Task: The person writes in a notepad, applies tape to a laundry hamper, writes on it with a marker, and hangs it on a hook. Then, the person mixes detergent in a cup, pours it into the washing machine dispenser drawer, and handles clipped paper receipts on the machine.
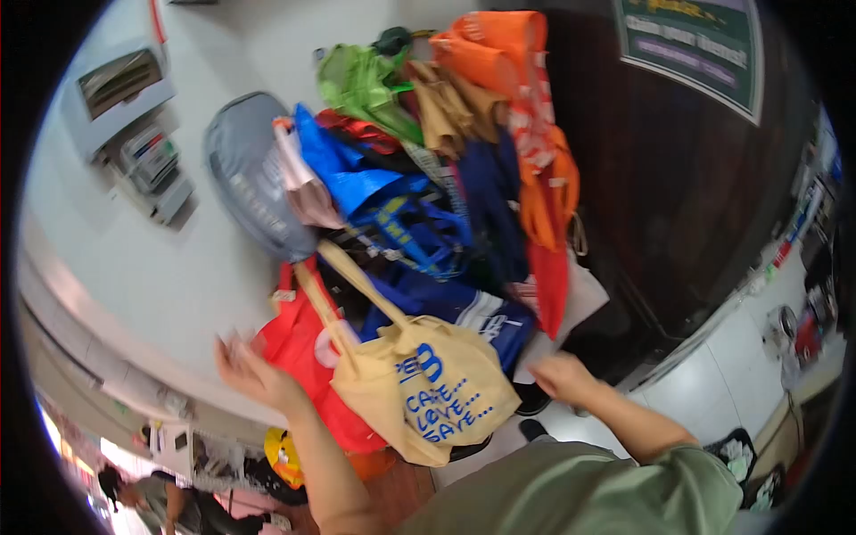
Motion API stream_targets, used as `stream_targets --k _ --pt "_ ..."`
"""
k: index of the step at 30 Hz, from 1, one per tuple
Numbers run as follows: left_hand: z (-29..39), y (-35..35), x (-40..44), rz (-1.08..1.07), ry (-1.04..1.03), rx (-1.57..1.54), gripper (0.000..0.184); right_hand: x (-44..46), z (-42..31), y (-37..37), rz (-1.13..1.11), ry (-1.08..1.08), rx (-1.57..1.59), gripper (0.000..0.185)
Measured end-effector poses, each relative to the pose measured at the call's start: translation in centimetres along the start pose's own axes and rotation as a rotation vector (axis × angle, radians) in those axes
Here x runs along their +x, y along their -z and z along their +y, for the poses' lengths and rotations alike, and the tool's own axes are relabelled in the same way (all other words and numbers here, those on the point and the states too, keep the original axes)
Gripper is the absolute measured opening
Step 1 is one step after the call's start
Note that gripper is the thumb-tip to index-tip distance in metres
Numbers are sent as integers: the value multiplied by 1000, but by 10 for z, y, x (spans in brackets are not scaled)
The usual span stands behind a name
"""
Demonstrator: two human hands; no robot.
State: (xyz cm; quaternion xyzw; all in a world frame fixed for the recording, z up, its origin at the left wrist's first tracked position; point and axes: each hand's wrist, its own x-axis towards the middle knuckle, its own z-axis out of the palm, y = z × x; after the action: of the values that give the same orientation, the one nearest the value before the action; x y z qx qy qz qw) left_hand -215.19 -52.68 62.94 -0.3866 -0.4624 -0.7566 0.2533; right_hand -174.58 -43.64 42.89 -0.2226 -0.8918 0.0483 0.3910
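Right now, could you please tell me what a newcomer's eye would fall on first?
The heap of colourful bags at centre likely draws it. At its front, a cream tote with blue lettering shows between the left hand and right hand; an orange bag tops the heap.

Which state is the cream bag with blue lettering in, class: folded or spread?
Spread: the cream bag shows its broad front, with the blue lettering readable and the straps reaching upward.
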Motion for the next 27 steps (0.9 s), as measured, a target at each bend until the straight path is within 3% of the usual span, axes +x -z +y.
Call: stream_targets --k 2,3,4,5,6,7,9,10,11,12,13,14,15,17,18,22,25,27 --pt "-11 16 -81 -157 224 30 31 -182 13 -3 -717 -529 -132 33" --pt "3 5 -127 -207 245 -16 23 -292 23 -4 -963 -815 -120 34" --pt "15 -1 -178 -246 544 -134 16 -417 16 5 -878 -1022 -155 31" --pt "20 4 -226 -555 473 32 14 -570 9 21 -1012 -936 -219 20" --pt "33 -6 -279 -654 750 -169 12 -600 14 38 -947 -1136 -189 21" --pt "52 -14 -310 -1003 782 -302 20 -626 20 54 -870 -1330 -158 23" --pt "75 -38 -364 -1746 322 -348 42 -671 23 83 -671 -1731 -82 27" --pt "97 -50 -378 -2051 204 -402 45 -697 8 101 -536 -1957 -38 30" --pt "118 -63 -393 -2367 41 -473 49 -690 -14 122 0 -2139 133 29" --pt "113 -74 -429 -2644 154 -419 55 -685 -37 141 602 -2165 264 29" --pt "133 -90 -443 -2772 408 -220 59 -674 -27 155 294 -2131 26 29" --pt "136 -102 -471 -2762 254 -39 63 -679 -9 166 -28 -2067 -189 28" --pt "160 -116 -481 -2670 129 5 67 -677 0 174 -67 -1958 -194 36" --pt "144 -122 -535 -2443 -192 121 62 -665 9 194 -151 -1886 -57 45" --pt "71 -116 -593 -2437 -146 41 61 -672 15 201 -202 -1845 -2 46" --pt "118 -179 -665 -2540 36 338 61 -700 29 261 -362 -1754 128 53" --pt "161 -228 -716 -2610 69 370 60 -736 62 334 -202 -1962 393 56" --pt "191 -267 -754 -2659 45 372 60 -786 99 371 210 -1996 344 49"
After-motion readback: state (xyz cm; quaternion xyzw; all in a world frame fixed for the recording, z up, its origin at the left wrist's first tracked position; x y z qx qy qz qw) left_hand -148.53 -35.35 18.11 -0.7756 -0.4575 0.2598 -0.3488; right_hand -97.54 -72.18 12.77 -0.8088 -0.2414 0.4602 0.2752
